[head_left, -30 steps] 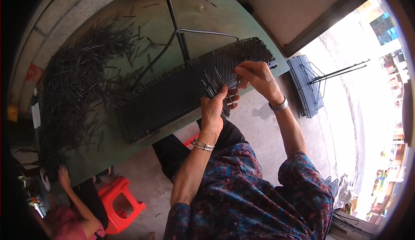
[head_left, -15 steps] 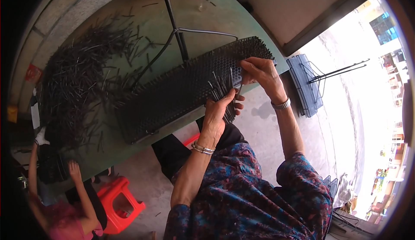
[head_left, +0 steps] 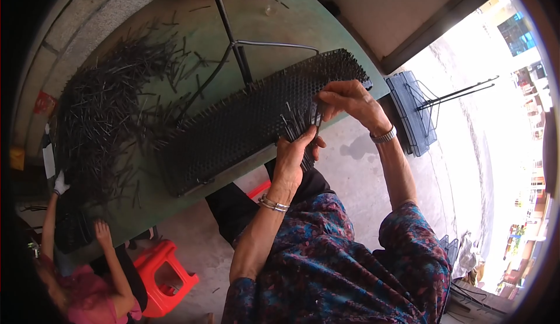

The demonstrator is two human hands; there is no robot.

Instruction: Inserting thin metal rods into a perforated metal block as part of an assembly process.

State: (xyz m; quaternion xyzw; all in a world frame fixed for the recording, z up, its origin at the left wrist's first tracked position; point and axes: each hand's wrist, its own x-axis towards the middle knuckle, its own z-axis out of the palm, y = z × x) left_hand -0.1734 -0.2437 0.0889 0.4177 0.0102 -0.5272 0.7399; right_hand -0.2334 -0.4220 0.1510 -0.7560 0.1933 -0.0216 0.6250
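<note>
My left hand is closed around a bundle of thin black strips, which fan out above the thumb and stick out below the fingers. Just right of it, the thumb and fingertips of my right hand pinch the upper end of a thin black strip beside the bundle. Both hands are over the near right part of a long black perforated panel, full of small round holes. Short upright pieces line the panel's far edge and crowd its right end; their lower ends are hidden.
A large heap of loose black strips covers the table's left side. A black metal stand rises behind the panel. At far left a co-worker's hands rest near a dark item. Nearby are a red stool and a grey rack.
My right hand has drawn slightly back from the panel, its fingertips shifting left toward the bundle's top. My left hand stays nearly in place. The co-worker's hands have shifted slightly.
</note>
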